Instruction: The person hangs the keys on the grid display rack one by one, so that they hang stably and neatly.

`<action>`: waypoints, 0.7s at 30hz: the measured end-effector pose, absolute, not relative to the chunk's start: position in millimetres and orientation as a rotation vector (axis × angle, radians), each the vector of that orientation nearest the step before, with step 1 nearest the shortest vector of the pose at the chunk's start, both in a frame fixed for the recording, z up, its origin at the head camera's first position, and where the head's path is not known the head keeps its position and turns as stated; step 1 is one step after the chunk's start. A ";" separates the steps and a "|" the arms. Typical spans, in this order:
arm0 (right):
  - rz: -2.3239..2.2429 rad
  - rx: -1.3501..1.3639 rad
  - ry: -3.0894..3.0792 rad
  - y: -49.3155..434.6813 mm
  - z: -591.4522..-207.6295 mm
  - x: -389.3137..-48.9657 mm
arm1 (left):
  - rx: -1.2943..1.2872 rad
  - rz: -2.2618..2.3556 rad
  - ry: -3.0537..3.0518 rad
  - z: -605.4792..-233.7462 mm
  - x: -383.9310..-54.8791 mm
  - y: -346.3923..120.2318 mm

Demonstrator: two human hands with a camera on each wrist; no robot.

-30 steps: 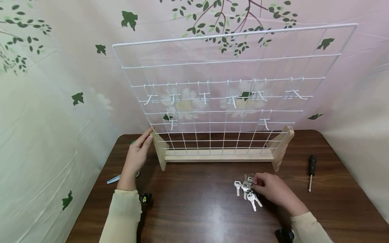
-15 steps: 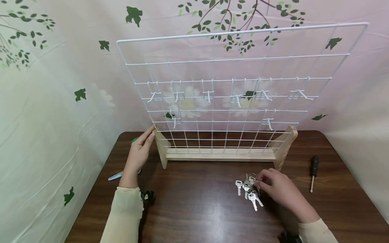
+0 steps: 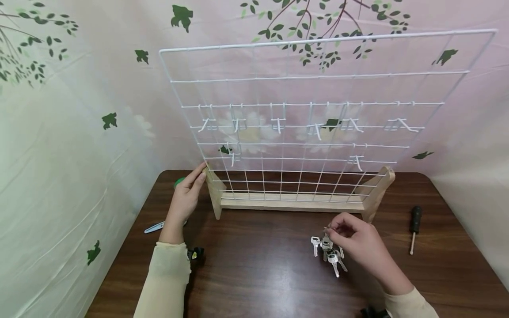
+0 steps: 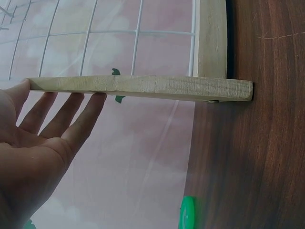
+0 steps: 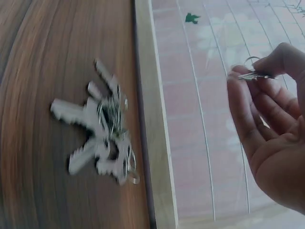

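My left hand [image 3: 187,198] rests against the upper end of the rack's left wooden side [image 3: 214,190]. In the left wrist view its nearly straight fingers [image 4: 90,117] meet that wooden side's face and end. Over the table before the rack's right side, my right hand [image 3: 358,236] pinches a key [image 5: 255,75] with a small ring between thumb and fingertips. The key is seen edge-on in the right wrist view. Just below that hand lies a pile of silver keys [image 3: 333,258], several with rings, on the brown table [image 3: 254,265]. The hand partly covers the pile.
A white wire grid [image 3: 282,170] stands in the wooden base [image 3: 290,204], with several white hooks [image 3: 278,126] pointing forward. A black-handled screwdriver [image 3: 415,221] lies at right. At left are a light blue tool [image 3: 154,227] and a round green object [image 4: 187,212]. Patterned cloth hangs behind.
My right hand has drawn a key up from the pile, turning and rising slightly toward the rack. My left hand stays at the wooden side. The head view has shifted a little.
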State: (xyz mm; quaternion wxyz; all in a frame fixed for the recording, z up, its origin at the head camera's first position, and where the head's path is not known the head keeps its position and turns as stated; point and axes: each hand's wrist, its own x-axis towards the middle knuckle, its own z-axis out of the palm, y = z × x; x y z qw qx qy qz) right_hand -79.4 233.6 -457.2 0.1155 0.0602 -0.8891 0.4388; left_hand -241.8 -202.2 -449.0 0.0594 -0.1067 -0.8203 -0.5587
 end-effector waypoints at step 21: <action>2.002 0.205 -2.505 170.6 -420.3 -108.9 | -0.334 -1.693 -2.481 -452.7 -245.8 -204.4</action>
